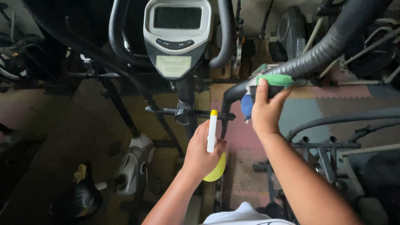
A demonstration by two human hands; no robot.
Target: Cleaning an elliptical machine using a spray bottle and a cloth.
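One exercise machine is shown from above, with one grey console (177,35) at top centre and two curved black handlebars, of which the right handlebar (329,48) is wrapped in ribbed foam. Two hands, one spray bottle and one green cloth are counted. To the lower left, a black pedal (85,196) and a grey and white housing (133,162) are seen above the floor. The left hand (202,154) is raised below the console, its forearm entering from the bottom edge. One yellow spray bottle (216,171) is gripped by it: the fingers are closed round the neck, the round yellow body is seen below the palm, and the white nozzle with a yellow tip (212,129) is seen standing upright above the knuckles. To the right, the right hand (266,110) is extended upward, wrist straight. One green cloth (275,80) is pressed against the right handlebar, with the fingers closed over it from below. A blue part (246,106) is seen just beside the thumb. Coloured foam floor mats (300,112) are laid beneath.
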